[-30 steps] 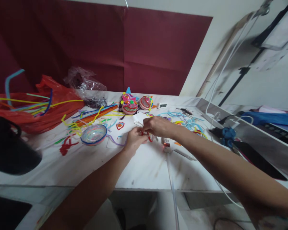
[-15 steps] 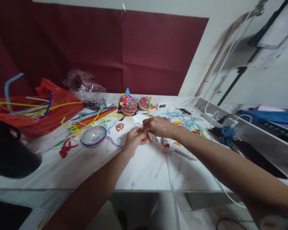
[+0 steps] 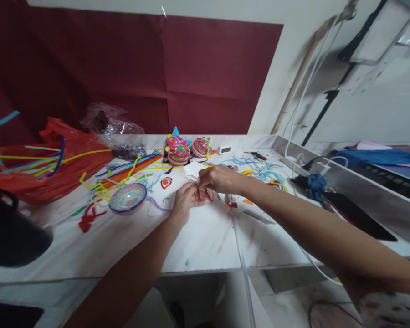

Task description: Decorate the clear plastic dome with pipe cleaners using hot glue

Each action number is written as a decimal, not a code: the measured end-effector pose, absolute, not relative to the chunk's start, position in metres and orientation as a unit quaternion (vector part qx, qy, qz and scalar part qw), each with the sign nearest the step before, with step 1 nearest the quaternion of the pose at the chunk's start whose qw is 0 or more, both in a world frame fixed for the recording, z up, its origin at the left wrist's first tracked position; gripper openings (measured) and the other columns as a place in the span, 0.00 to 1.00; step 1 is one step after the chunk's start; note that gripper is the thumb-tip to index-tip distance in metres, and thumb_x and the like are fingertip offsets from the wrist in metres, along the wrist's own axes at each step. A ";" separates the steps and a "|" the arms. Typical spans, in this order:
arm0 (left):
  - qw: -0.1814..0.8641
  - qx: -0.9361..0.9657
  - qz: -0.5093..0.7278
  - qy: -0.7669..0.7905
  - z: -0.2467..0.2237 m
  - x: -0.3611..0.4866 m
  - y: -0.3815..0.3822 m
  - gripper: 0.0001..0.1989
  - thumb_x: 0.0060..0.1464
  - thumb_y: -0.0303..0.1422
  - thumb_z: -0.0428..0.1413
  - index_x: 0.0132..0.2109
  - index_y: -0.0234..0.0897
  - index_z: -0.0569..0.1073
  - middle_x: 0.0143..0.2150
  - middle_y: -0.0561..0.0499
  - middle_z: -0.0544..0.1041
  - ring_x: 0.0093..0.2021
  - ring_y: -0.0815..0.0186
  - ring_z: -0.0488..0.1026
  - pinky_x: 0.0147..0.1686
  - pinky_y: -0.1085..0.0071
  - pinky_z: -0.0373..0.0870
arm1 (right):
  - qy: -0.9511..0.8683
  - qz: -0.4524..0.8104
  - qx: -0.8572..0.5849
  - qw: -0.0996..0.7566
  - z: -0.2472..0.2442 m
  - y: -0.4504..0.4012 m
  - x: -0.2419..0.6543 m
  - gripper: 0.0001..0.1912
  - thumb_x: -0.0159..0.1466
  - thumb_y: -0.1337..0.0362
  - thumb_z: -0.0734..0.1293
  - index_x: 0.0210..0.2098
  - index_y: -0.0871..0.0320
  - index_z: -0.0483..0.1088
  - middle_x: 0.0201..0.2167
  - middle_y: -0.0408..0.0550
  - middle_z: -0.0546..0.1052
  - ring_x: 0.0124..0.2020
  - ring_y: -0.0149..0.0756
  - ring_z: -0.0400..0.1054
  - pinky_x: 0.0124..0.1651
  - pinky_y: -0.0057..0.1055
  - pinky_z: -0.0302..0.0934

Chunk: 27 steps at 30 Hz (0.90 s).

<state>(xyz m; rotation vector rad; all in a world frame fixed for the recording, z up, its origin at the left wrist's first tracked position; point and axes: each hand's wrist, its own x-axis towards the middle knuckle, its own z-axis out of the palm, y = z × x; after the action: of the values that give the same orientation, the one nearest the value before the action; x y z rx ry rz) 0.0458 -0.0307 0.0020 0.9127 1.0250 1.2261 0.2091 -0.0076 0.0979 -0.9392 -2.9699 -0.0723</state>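
Note:
Over the middle of the table my two hands meet. My left hand (image 3: 185,199) curls around a small piece edged with red pipe cleaner (image 3: 208,195), mostly covered by my fingers. From above, my right hand (image 3: 216,178) has its fingertips pinched together against that piece; what lies between them is hidden. Just to the right rests a white glue gun (image 3: 233,206) with a red light, its cord running off the front edge. An eye shape of red and orange pipe cleaner (image 3: 166,182) lies beyond my left hand, and a clear bowl rimmed in blue (image 3: 128,198) stands to its left.
Two decorated lion heads (image 3: 177,149) stand at the back beside a small white digital display (image 3: 224,149). A red plastic bag (image 3: 71,150) with pipe cleaners and a black container (image 3: 15,228) are at left. Pipe cleaner scraps (image 3: 268,171) lie at right.
The whole view has shifted slightly, so things appear further left. Both hands stay together on the piece, and more of its red edging shows between them.

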 end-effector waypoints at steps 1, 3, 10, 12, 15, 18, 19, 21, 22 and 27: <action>0.606 0.393 0.529 0.445 0.002 0.046 -0.031 0.11 0.49 0.37 0.64 0.38 0.39 0.75 0.30 0.52 0.81 0.27 0.63 0.82 0.34 0.66 0.84 | -0.954 -0.020 -0.299 0.015 0.098 -0.008 0.209 0.16 0.72 0.77 0.68 0.43 0.57 0.89 0.41 0.54 0.84 0.41 0.39 0.76 0.37 0.30 0.56; 0.606 0.392 0.527 0.449 0.003 0.046 -0.031 0.11 0.48 0.37 0.65 0.38 0.39 0.75 0.30 0.53 0.81 0.27 0.64 0.81 0.34 0.67 0.84 | -0.955 -0.012 -0.297 0.020 0.098 -0.007 0.209 0.17 0.72 0.78 0.68 0.42 0.57 0.89 0.40 0.53 0.84 0.40 0.39 0.76 0.37 0.30 0.57; 0.606 0.390 0.525 0.453 0.004 0.046 -0.030 0.09 0.49 0.34 0.65 0.37 0.39 0.74 0.29 0.53 0.81 0.30 0.61 0.84 0.36 0.65 0.86 | -0.936 0.014 -0.349 0.028 0.104 -0.016 0.205 0.17 0.74 0.75 0.68 0.49 0.55 0.89 0.45 0.55 0.86 0.44 0.40 0.79 0.43 0.31 0.63; 0.606 0.388 0.527 0.452 0.004 0.045 -0.030 0.09 0.48 0.34 0.64 0.37 0.39 0.74 0.28 0.54 0.80 0.30 0.62 0.83 0.36 0.65 0.86 | -0.923 0.038 -0.382 0.036 0.106 -0.022 0.205 0.20 0.74 0.75 0.67 0.49 0.52 0.89 0.48 0.52 0.87 0.47 0.41 0.79 0.48 0.31 0.66; 0.605 0.389 0.533 0.446 0.005 0.044 -0.031 0.08 0.48 0.34 0.64 0.36 0.39 0.74 0.28 0.55 0.79 0.30 0.63 0.83 0.37 0.65 0.86 | -0.898 0.075 -0.427 0.074 0.102 -0.029 0.210 0.23 0.70 0.77 0.66 0.51 0.48 0.88 0.53 0.48 0.87 0.51 0.41 0.79 0.56 0.30 0.68; 0.604 0.394 0.534 0.442 0.005 0.044 -0.032 0.10 0.48 0.35 0.66 0.36 0.39 0.74 0.28 0.55 0.79 0.32 0.62 0.84 0.38 0.64 0.87 | -0.881 0.093 -0.444 0.133 0.087 -0.031 0.217 0.21 0.66 0.77 0.70 0.54 0.54 0.85 0.52 0.51 0.86 0.50 0.43 0.79 0.56 0.33 0.70; 0.605 0.393 0.533 0.443 0.005 0.045 -0.032 0.11 0.48 0.35 0.67 0.36 0.39 0.74 0.29 0.55 0.79 0.31 0.62 0.84 0.39 0.64 0.87 | -0.877 0.092 -0.446 0.153 0.081 -0.032 0.219 0.20 0.66 0.76 0.71 0.54 0.56 0.83 0.52 0.53 0.86 0.50 0.44 0.79 0.55 0.34 0.70; 0.606 0.389 0.532 0.446 0.004 0.045 -0.031 0.12 0.49 0.36 0.68 0.36 0.39 0.74 0.29 0.55 0.79 0.30 0.64 0.82 0.38 0.65 0.86 | -0.869 0.087 -0.450 0.187 0.069 -0.032 0.221 0.18 0.66 0.73 0.73 0.54 0.56 0.81 0.51 0.55 0.85 0.50 0.46 0.80 0.54 0.36 0.71; 0.606 0.386 0.533 0.447 0.003 0.045 -0.031 0.12 0.49 0.36 0.68 0.36 0.39 0.74 0.29 0.55 0.79 0.29 0.65 0.81 0.37 0.66 0.86 | -0.864 0.084 -0.454 0.201 0.064 -0.032 0.222 0.18 0.66 0.71 0.74 0.54 0.55 0.80 0.51 0.55 0.85 0.51 0.47 0.80 0.54 0.37 0.71; 0.613 0.378 0.549 0.423 -0.005 0.043 -0.026 0.12 0.49 0.36 0.69 0.35 0.40 0.74 0.30 0.52 0.81 0.29 0.63 0.80 0.34 0.65 0.84 | -0.835 0.068 -0.469 0.281 0.041 -0.037 0.217 0.20 0.62 0.71 0.75 0.53 0.52 0.76 0.51 0.54 0.84 0.52 0.49 0.80 0.54 0.40 0.73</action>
<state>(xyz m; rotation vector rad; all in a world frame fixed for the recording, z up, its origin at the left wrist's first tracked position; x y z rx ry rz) 0.0434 -0.0258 -0.0053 0.8720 0.9758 1.2663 0.2171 -0.0367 0.0415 -1.2570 -2.2374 0.1825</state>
